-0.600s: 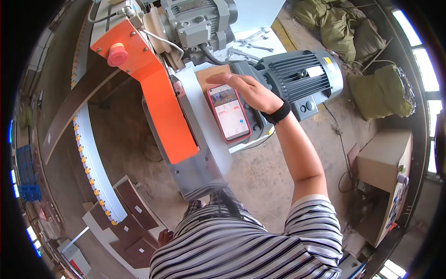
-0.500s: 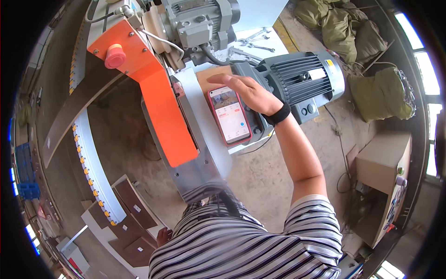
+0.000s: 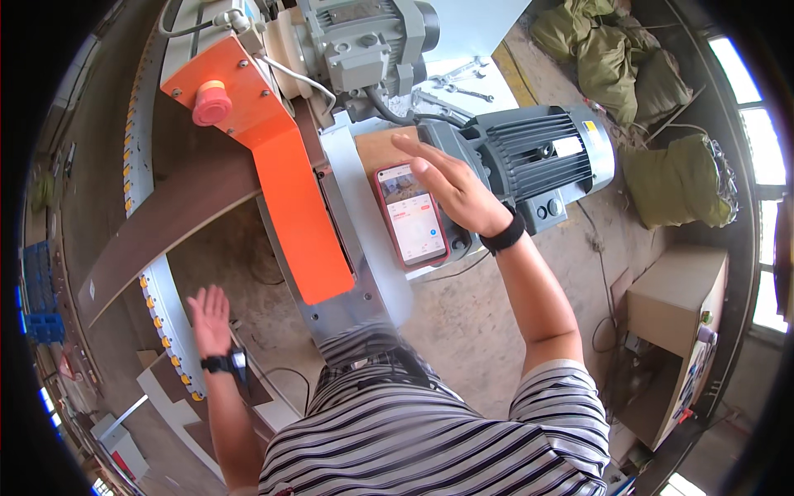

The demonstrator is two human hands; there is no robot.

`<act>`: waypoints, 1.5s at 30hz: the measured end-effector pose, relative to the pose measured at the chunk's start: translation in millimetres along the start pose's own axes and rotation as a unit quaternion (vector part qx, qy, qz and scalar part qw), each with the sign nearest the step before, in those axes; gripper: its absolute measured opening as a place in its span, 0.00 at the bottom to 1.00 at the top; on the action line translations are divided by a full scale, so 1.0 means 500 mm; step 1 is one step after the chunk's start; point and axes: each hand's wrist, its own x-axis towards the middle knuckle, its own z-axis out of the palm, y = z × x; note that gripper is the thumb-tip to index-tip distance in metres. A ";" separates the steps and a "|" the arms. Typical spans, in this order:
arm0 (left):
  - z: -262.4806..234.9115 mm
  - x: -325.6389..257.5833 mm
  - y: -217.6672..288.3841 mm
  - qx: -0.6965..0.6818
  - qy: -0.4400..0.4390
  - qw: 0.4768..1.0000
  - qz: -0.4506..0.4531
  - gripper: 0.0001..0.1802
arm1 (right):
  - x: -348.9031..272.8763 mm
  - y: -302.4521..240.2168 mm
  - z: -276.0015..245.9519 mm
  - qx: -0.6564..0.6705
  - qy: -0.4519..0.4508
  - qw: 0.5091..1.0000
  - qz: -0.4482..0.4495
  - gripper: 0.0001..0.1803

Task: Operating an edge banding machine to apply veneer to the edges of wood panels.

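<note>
Floor: dusty concrete workshop floor [image 3: 471, 331] runs under the machine, with green sacks [image 3: 653, 124] heaped at the upper right and a cardboard box [image 3: 678, 302] at the right.
Counter: white machine counter [image 3: 364, 215] crosses the middle, running from the motors down toward the person.
Guard: orange guard [image 3: 289, 190] lies along the left side of the counter, with a red button [image 3: 212, 102] on its upper end.
Motors: grey motor [image 3: 542, 153] sits to the right of the counter; a second motor [image 3: 364, 41] stands above it at the top of the view.
Wrenches: a few wrenches [image 3: 451, 83] lie on the white surface between the two motors.
Phone: phone [image 3: 411, 217] in a red case lies flat on the counter, screen up and lit, just beside the grey motor, its upper end over a small wooden block [image 3: 376, 149].
Right hand: right hand [image 3: 451, 186] hovers open over the upper right part of the phone, fingers spread and loose, grasping nothing; whether a fingertip touches the screen cannot be told. A black band sits on the wrist.
Left hand: left hand [image 3: 211, 318] is raised low at the left, open with palm out and fingers spread, holding nothing, just beside the curved rail [image 3: 161, 306] with yellow rollers. A black watch is on that wrist.
Board: long brown board [image 3: 165, 223] lies across the rail, its right end reaching the orange guard.
Person: striped shirt fills the lower edge.
</note>
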 end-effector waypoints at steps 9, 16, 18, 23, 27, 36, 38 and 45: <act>0.061 0.151 0.074 -0.251 0.033 0.962 0.099 0.26 | -0.144 -0.025 -0.022 0.148 0.154 0.968 0.134 0.17; -0.012 0.022 0.024 -0.215 0.107 0.971 -0.010 0.22 | -0.265 -0.020 0.069 0.237 0.106 0.930 0.259 0.08; -0.015 -0.046 -0.002 -0.203 0.067 0.976 0.027 0.22 | -0.279 -0.027 0.119 0.233 0.106 0.931 0.259 0.08; -0.069 -0.175 -0.038 -0.236 0.050 0.970 0.010 0.21 | -0.281 -0.113 0.189 0.031 -0.057 0.976 0.208 0.22; -0.096 -0.236 -0.069 -0.260 0.054 0.964 0.010 0.20 | -0.319 -0.136 0.244 -0.005 -0.025 0.982 0.188 0.24; -0.261 -0.447 -0.096 -0.316 0.012 0.948 0.049 0.17 | -0.416 -0.238 0.348 0.209 -0.117 0.904 0.355 0.13; -0.319 -0.488 -0.110 -0.293 0.021 0.953 0.072 0.16 | -0.458 -0.262 0.391 0.306 -0.083 0.867 0.385 0.09; -0.615 -0.696 -0.161 -0.313 0.094 0.931 0.164 0.19 | -0.504 -0.388 0.660 0.444 -0.289 0.795 0.296 0.24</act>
